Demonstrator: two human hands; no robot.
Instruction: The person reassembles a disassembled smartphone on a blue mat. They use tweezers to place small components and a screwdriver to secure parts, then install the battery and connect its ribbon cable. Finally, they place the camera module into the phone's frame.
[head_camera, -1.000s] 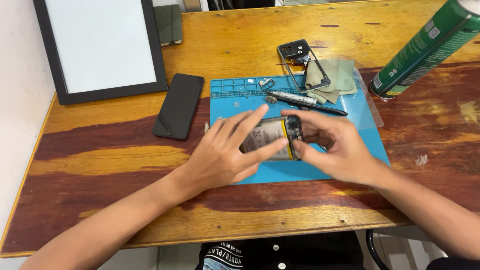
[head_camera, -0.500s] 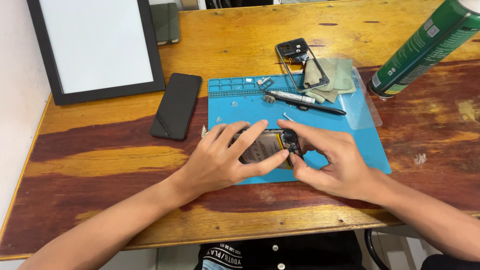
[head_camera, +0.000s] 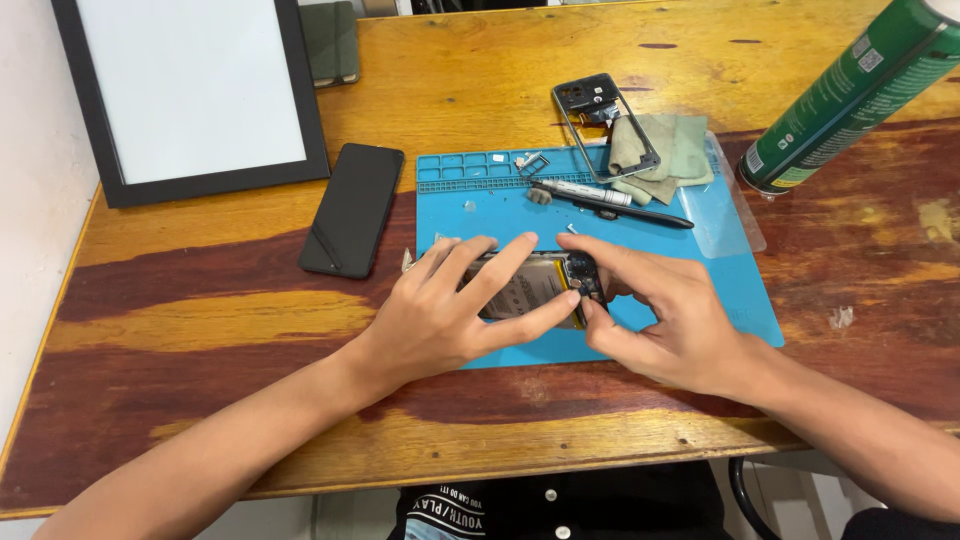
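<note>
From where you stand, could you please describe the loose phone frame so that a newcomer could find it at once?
Start at the blue work mat in the middle of the wooden table. At the mat's far edge, left of the green spray can, the phone frame lies partly on a greenish cloth. Unlike the solid black phone, it is an empty outline.

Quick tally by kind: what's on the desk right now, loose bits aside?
Opened phone, under both hands: 1
Black phone: 1
Phone frame: 1
Blue mat: 1
Cloth: 1
Pen tool: 1
Green can: 1
Framed board: 1
Total: 8
</note>
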